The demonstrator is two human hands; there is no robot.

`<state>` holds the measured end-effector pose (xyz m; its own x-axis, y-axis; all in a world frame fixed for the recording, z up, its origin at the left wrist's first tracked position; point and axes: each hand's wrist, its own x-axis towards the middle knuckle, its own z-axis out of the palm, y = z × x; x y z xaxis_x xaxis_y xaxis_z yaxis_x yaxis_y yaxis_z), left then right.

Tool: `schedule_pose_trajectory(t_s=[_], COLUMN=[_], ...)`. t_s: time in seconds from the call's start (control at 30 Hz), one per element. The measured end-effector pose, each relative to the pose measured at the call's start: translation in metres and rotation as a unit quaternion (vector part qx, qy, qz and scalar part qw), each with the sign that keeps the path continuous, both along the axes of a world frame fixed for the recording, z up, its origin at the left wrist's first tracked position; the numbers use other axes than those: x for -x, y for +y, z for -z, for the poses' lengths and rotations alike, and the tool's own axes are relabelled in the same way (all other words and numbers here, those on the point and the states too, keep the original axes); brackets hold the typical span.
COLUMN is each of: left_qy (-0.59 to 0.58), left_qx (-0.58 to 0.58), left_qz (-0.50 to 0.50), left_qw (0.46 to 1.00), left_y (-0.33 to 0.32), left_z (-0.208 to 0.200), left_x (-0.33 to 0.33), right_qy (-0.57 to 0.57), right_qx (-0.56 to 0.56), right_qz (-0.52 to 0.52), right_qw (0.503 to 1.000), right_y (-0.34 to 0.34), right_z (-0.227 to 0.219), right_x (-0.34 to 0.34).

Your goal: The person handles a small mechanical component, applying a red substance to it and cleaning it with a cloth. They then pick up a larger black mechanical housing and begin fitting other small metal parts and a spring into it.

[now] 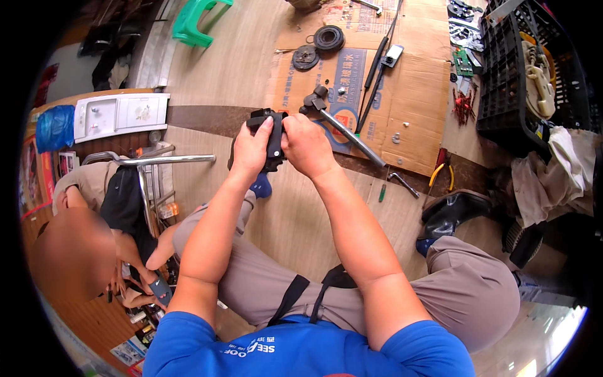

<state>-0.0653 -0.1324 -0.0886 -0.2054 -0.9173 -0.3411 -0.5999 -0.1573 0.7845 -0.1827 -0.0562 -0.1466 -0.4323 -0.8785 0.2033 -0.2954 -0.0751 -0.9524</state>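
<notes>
Between my hands, over the floor near the cardboard's left edge, is a black blocky part [274, 143], its exact kind unclear. My left hand [251, 147] is closed round its left side, thumb on top. My right hand [306, 144] has its fingers curled in against the part's upper right side; whether they pinch anything smaller is hidden. Just beyond the right hand lies a hammer [348, 130] with a dark head and a metal handle, partly on the cardboard sheet [414, 88].
Yellow-handled pliers [442, 174], a green screwdriver [382, 193] and a bent wrench [404, 185] lie right. Two round dark parts [329, 39] rest on the cardboard. A black crate [493, 81] stands far right, a green stool [191, 25] far left. Another person [88, 169] sits left.
</notes>
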Motion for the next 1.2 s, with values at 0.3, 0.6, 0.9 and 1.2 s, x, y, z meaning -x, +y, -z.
schedule_pose_trajectory(t_s=[0.3, 0.6, 0.9, 1.2], left_qy=[0.182, 0.261, 0.262, 0.208], left_qx=[-0.222, -0.350, -0.312, -0.158], left_qz=[-0.013, 0.003, 0.071, 0.049], left_qw=[0.958, 0.900, 0.911, 0.964], left_y=[-0.001, 0.005, 0.001, 0.014], left_z=[0.003, -0.001, 0.007, 0.004], left_x=[-0.004, 0.001, 0.001, 0.011], right_qy=[-0.542, -0.646, -0.099, -0.192], right_qx=[0.011, -0.030, -0.216, -0.027], right_qz=[0.005, 0.108, 0.312, -0.123], right_qw=[0.840, 0.755, 0.920, 0.973], right_y=[-0.001, 0.010, 0.023, 0.009], right_z=[0.016, 0.067, 0.136, -0.003], right_x=[0.019, 0.051, 0.064, 0.055])
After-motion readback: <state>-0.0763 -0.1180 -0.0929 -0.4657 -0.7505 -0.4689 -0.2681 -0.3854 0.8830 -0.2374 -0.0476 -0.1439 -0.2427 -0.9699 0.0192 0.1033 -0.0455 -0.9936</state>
